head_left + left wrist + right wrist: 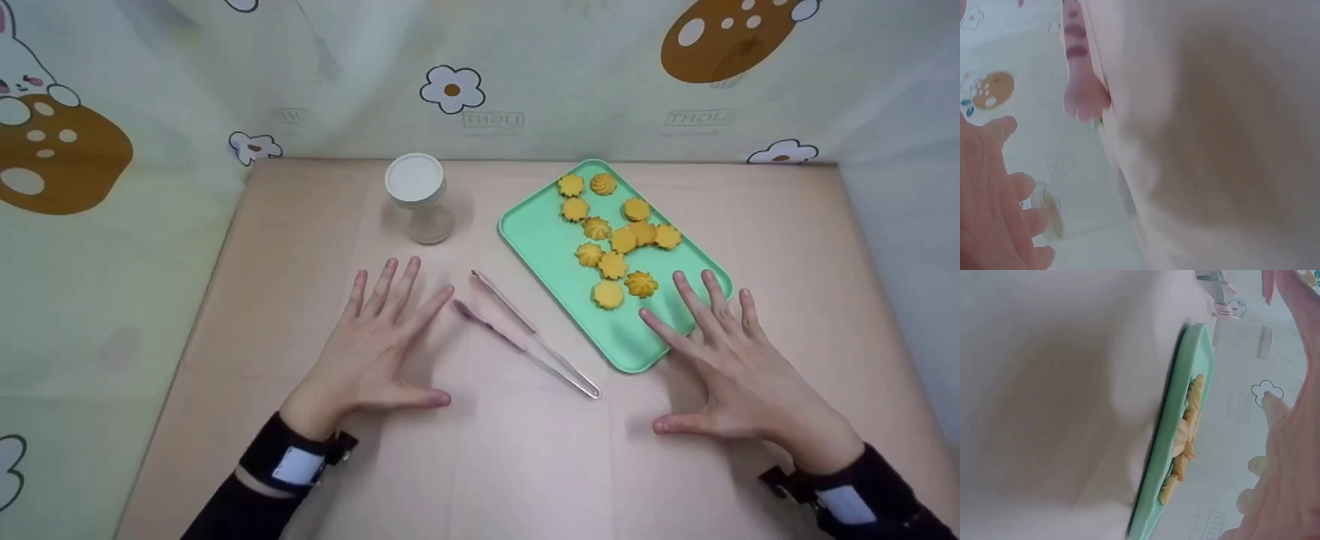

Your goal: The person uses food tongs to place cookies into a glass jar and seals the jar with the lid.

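Both hands are spread with straight fingers and hold nothing. The left hand (373, 349) hovers over the table, left of a pair of tongs (551, 352) with pink paw-shaped tips; one paw tip (1085, 93) shows large in the left wrist view. On the right, the right hand (739, 375) hovers by the lower right edge of a mint-green tray (540, 247), its fingertips overlapping the tray in the head view. Several yellow, flower-shaped cookies (598, 228) lie on the tray, also seen side-on as piped cookies (1180, 437) in the right wrist view.
A clear jar (430, 225) with a white lid (415, 178) stands upright at the back, left of the tray. Behind the pinkish table (525, 465) hangs a pale curtain (360, 67) printed with flowers and cartoon rabbits, reaching down both sides.
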{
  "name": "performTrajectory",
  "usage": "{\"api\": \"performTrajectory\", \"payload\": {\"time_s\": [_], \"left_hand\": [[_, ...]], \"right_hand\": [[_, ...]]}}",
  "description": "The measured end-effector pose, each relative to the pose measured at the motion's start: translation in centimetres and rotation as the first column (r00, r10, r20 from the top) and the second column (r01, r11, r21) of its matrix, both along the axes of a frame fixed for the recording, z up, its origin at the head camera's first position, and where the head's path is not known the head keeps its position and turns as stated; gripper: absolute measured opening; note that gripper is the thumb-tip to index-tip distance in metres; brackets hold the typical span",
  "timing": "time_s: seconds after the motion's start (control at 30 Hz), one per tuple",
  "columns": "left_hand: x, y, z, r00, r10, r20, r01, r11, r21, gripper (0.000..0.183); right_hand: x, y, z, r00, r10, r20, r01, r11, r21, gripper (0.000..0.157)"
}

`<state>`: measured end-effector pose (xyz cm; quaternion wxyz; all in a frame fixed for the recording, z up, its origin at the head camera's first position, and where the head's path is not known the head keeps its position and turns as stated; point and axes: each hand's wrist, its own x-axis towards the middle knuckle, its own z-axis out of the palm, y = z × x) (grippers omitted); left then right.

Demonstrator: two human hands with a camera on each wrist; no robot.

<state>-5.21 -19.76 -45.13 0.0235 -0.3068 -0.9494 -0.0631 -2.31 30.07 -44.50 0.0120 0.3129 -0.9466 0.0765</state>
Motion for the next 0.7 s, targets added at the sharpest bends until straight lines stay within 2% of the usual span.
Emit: {"api": "performTrajectory", "payload": {"time_s": [0.13,0.23,0.3,0.37,0.43,0.47,0.57,0.7], "left_hand": [[-1.6,-0.7,0.3,0.998,0.066,0.017,-0.066,0.998,-0.001,0.133],[-3.2,-1.4,0.5,0.989,0.14,0.038,-0.141,0.99,0.023,0.136],[-4.5,-1.8,0.5,0.976,0.204,0.077,-0.21,0.976,0.064,0.138],[-6.0,-2.1,0.5,0.951,0.269,0.15,-0.289,0.948,0.13,0.14],[-7.5,-2.1,0.3,0.919,0.32,0.229,-0.37,0.902,0.224,0.142],[-8.2,-2.0,0.2,0.901,0.34,0.27,-0.41,0.87,0.274,0.143],[-10.2,-1.2,-0.5,0.855,0.36,0.374,-0.503,0.751,0.428,0.144],[-12.2,0.3,-1.5,0.83,0.344,0.44,-0.553,0.608,0.569,0.141]], "right_hand": [[-0.4,-0.2,0.1,1.0,-0.004,-0.001,0.004,1.0,-0.005,0.133],[-0.6,-0.3,0.1,1.0,-0.001,-0.003,0.001,1.0,-0.011,0.133],[-0.7,-0.4,0.1,1.0,0.001,-0.001,-0.001,1.0,-0.02,0.132],[-0.8,-0.5,0.1,1.0,0.003,0.004,-0.003,1.0,-0.024,0.131],[-0.7,-0.6,0.1,1.0,0.002,0.008,-0.001,1.0,-0.025,0.131],[-0.7,-0.7,0.1,1.0,0.001,0.01,-0.001,1.0,-0.024,0.131],[-0.7,-0.7,0.2,1.0,-0.003,0.01,0.003,1.0,-0.023,0.131],[-0.7,-0.9,0.2,1.0,-0.002,0.006,0.003,1.0,-0.031,0.131]]}}
